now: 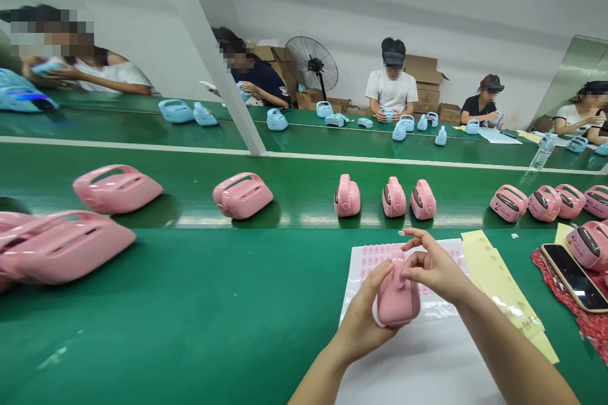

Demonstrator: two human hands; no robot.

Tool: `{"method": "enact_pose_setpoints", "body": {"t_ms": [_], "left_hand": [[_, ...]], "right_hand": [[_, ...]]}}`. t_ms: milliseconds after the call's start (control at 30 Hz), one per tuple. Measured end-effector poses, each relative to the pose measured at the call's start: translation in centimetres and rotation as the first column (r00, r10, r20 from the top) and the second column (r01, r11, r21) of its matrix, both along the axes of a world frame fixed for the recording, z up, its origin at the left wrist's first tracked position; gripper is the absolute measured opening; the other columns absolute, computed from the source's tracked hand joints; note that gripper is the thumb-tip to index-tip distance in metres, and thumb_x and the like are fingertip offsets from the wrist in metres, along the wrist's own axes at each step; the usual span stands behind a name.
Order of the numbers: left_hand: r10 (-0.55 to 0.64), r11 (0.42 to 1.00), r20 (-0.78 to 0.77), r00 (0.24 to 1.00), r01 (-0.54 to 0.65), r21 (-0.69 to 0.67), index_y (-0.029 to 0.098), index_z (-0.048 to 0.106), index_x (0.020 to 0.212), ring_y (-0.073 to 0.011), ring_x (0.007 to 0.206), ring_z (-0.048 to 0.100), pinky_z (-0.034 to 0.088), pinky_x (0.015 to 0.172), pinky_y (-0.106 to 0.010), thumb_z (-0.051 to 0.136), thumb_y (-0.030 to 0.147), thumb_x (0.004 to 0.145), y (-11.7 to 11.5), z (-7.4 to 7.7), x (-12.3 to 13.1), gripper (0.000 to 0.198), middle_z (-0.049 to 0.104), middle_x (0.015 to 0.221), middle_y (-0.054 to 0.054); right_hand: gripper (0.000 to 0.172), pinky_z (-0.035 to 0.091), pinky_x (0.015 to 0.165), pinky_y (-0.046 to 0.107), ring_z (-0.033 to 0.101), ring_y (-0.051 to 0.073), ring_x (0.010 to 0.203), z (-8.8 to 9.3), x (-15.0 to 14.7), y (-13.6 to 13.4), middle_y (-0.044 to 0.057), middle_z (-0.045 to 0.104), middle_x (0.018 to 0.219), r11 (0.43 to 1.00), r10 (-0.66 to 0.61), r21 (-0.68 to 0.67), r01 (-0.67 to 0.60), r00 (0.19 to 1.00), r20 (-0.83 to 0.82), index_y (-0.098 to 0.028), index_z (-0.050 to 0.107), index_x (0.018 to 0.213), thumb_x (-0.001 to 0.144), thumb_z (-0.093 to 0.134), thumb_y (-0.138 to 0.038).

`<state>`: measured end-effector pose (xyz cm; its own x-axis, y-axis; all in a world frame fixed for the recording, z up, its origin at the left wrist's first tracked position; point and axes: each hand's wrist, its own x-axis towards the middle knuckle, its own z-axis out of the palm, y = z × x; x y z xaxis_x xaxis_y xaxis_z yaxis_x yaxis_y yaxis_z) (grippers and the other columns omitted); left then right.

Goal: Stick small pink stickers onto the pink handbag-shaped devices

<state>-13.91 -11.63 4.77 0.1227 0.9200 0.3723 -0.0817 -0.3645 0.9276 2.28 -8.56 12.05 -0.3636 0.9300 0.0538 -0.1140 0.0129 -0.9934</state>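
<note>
My left hand (363, 307) is wrapped round the side of a pink plastic device with a carry handle (398, 305), held above the papers. My right hand (434, 269) is at its handle, thumb and a curled finger drawn together against it; whatever they pinch is too small to make out. Another finger of that hand stretches up, with a small whitish bit at its tip that may be a nail. Behind and below the device lies a sheet of small pink stickers (370, 254), partly covered by my hands, over a white paper (418, 367).
Yellow backing sheets (498, 285) lie to the right, near a phone (577, 275) on red wrap (589, 326). More pink devices (249, 195) line the green strip (294, 202) ahead and sit at left (71, 247). A white post (209, 50) rises ahead. Several co-workers handle blue devices (278, 119) opposite.
</note>
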Motion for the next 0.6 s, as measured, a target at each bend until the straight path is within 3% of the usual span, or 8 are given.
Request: {"method": "enact_pose_setpoints", "body": {"t_ms": [133,367,600], "left_hand": [[-0.036,0.999,0.020,0.999,0.037,-0.005,0.031,0.061,0.112,-0.0378,0.115,0.047,0.028,0.100,-0.054,0.072,0.000,0.045,0.0,0.2,0.4,0.075,0.059,0.121,-0.008],[-0.025,0.999,-0.059,0.998,0.027,0.032,0.033,0.057,0.117,-0.0364,0.111,0.051,0.036,0.095,-0.051,0.073,0.002,0.046,0.0,-0.1,0.4,0.079,0.058,0.122,-0.007],[-0.032,0.999,0.018,0.999,0.032,-0.027,0.032,0.059,0.114,-0.0365,0.109,0.052,0.038,0.093,-0.053,0.072,0.001,0.045,-0.1,0.2,0.5,0.077,0.059,0.120,-0.007]], "right_hand": [[0.056,0.049,0.059,0.027,0.055,0.006,0.058,-1.0,-0.3,-0.1,-0.002,0.051,0.091,1.000,-0.028,0.014,0.027,0.998,0.052,-0.024,0.046,0.112,0.060,0.061,-0.009],[0.057,0.048,0.060,0.027,0.055,0.006,0.057,-1.7,-0.3,-0.3,-0.002,0.050,0.089,0.999,-0.031,0.032,0.028,0.996,0.081,-0.024,0.045,0.113,0.060,0.055,-0.005],[0.057,0.050,0.064,0.031,0.056,0.009,0.062,-2.7,-0.2,-0.3,0.002,0.051,0.093,0.983,-0.090,0.171,0.070,0.989,0.115,-0.024,0.043,0.119,0.066,0.054,-0.007]]}}
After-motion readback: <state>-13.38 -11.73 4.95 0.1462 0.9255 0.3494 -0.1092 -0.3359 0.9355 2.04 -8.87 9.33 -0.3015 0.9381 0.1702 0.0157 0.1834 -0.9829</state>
